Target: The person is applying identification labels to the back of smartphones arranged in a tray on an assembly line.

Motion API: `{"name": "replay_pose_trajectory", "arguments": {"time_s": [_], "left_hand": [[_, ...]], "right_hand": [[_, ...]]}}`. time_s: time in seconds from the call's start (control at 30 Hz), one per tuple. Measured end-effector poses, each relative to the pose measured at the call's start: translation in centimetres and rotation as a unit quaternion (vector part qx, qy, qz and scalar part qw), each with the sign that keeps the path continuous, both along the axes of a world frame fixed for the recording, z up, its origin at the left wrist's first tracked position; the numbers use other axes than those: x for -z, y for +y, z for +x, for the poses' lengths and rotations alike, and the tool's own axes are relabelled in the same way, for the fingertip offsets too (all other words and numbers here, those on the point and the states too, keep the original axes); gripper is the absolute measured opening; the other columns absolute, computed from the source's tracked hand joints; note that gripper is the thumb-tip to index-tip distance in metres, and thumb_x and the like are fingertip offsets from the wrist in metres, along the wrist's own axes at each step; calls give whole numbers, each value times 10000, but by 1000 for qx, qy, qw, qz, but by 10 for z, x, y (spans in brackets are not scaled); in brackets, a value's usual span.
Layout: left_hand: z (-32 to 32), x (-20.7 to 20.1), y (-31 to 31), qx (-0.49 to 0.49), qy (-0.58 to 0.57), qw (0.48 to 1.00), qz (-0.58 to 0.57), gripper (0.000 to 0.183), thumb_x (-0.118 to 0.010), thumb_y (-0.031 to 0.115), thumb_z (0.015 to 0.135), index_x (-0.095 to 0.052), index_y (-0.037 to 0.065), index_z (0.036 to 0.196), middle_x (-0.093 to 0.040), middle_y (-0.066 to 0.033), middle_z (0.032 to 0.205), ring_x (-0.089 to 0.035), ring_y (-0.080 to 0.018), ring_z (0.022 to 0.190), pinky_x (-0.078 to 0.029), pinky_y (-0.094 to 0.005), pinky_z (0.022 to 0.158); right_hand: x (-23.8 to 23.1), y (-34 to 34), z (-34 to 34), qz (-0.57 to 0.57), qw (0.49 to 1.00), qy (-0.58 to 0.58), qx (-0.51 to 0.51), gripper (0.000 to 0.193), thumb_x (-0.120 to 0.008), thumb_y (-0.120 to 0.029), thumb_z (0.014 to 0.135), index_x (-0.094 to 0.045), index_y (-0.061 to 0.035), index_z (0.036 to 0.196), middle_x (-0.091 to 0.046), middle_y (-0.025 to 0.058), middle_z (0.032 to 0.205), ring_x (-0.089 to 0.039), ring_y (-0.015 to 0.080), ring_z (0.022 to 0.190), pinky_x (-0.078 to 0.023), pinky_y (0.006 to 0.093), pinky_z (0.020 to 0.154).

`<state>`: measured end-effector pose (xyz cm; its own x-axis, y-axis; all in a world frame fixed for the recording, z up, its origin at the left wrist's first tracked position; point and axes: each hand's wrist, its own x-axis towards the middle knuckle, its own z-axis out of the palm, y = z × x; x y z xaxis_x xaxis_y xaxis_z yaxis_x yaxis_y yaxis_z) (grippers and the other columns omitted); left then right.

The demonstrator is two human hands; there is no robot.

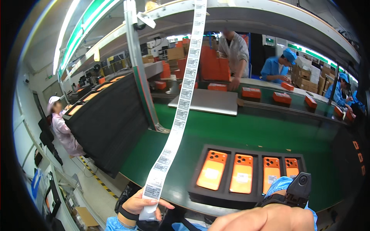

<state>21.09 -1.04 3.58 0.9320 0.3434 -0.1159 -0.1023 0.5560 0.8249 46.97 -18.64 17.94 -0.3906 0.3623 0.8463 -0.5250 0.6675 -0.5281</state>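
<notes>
A long strip of white printed labels (180, 119) runs from the overhead shelf down to my left hand (137, 204). My left thumb and fingers close on the strip near its lower end, with one finger stretched out to the right. Very near the camera, at the bottom right, my right hand (266, 219) is curled, knuckles up; its fingertips and anything in them are hidden. A black device (298, 188) sits at that wrist. Beyond it, a black foam tray (227, 198) holds several orange smartphones (242, 175), backs up, with white labels on them.
The tray stands on a green workbench (216, 129). A metal post (138, 69) rises at its left, beside a black cloth-covered rack (106, 115). Behind lie a closed silver laptop-like panel (210, 102) and orange boxes (251, 92) along a line with several co-workers.
</notes>
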Motion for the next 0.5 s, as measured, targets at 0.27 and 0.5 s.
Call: {"name": "replay_pose_trajectory", "arguments": {"time_s": [0.27, 0.5], "left_hand": [[-7, -36, 5, 75, -71, 994, 35, 539, -444, -56, 823, -233, -79, 1319, -492, -452, 1039, -649, -408, 733, -537, -445, 704], [41, 27, -32, 294, -142, 939, 102, 789, -613, 150, 869, -79, 75, 1445, -510, -166, 1236, -554, -206, 1018, -453, -348, 887]], "right_hand": [[74, 134, 36, 119, 783, -493, 362, 150, -548, -81, 755, -595, -48, 894, -585, 86, 917, -555, 275, 876, -438, 379, 772], [154, 223, -6, 85, 735, -558, 376, 468, -481, -378, 899, -457, -54, 1235, -556, 168, 1102, -546, 317, 1018, -443, 407, 871]]}}
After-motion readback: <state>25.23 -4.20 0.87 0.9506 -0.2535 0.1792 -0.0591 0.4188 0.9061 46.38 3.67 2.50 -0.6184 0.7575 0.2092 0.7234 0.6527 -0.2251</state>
